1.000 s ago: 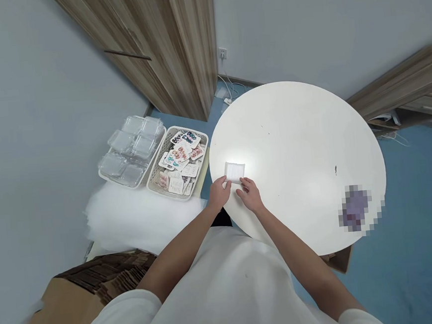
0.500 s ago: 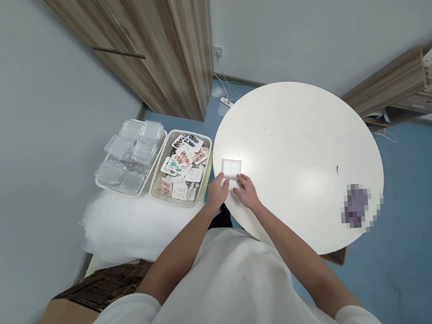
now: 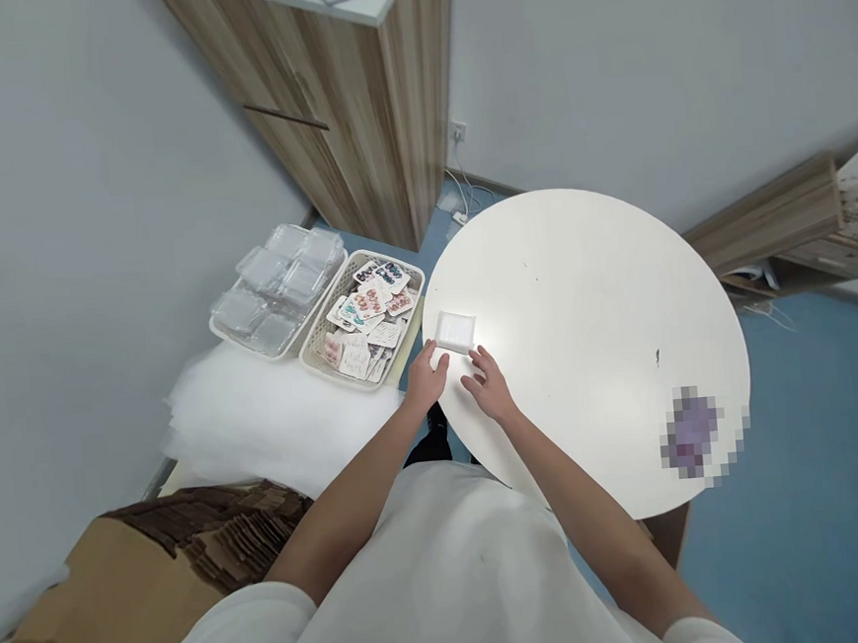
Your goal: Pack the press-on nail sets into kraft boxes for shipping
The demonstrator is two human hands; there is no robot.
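Observation:
A small white rectangular packet (image 3: 455,330) lies flat on the round white table (image 3: 581,280), close to its left edge. At its near left corner is my left hand (image 3: 424,377), fingertips touching or almost touching it, thumb and index finger apart. My right hand (image 3: 488,384) hovers by the near right corner with its fingers spread and nothing in them. Left of the table, a cream basket (image 3: 312,363) holds several cards (image 3: 369,301) with rows of coloured nail-shaped pieces and some printed white cards.
Beside that basket, another one (image 3: 283,356) holds clear plastic boxes (image 3: 265,265). White foam sheeting (image 3: 258,414) and an open cardboard box (image 3: 115,584) are at lower left. A blurred purple item (image 3: 693,431) lies on the table's right. A wooden cabinet (image 3: 352,100) stands behind.
Both hands have eased off the packet, which rests on the table; the right hand has drawn slightly away. The camera view has tilted up and shifted a little.

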